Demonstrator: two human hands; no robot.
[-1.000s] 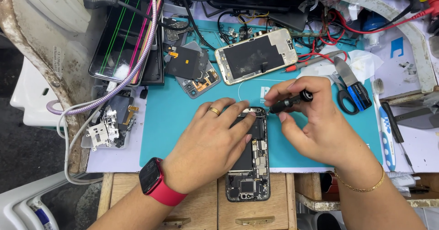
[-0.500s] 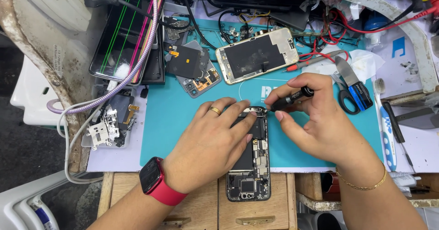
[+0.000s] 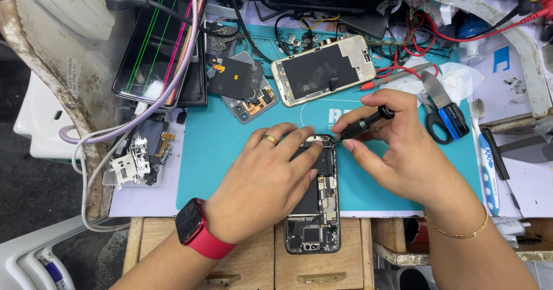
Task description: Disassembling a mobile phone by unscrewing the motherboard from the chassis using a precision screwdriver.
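Observation:
An opened phone body with bare circuit boards lies lengthwise on the teal work mat, its lower end over the wooden bench edge. My left hand, with a gold ring and a red smartwatch at the wrist, lies flat on the phone's upper half and holds it down. My right hand grips a small black screwdriver whose tip touches the top end of the phone, near my left fingertips. A gold bracelet sits on my right wrist.
A detached phone screen lies face down further back on the mat. Left of it lie a dark phone back part, a lit tablet with coloured lines and a braided cable. Scissors, tweezers and red wires crowd the right side.
The screwdriver has turned slightly in my right fingers, tip staying at the phone's top end. My left hand keeps its place on the phone.

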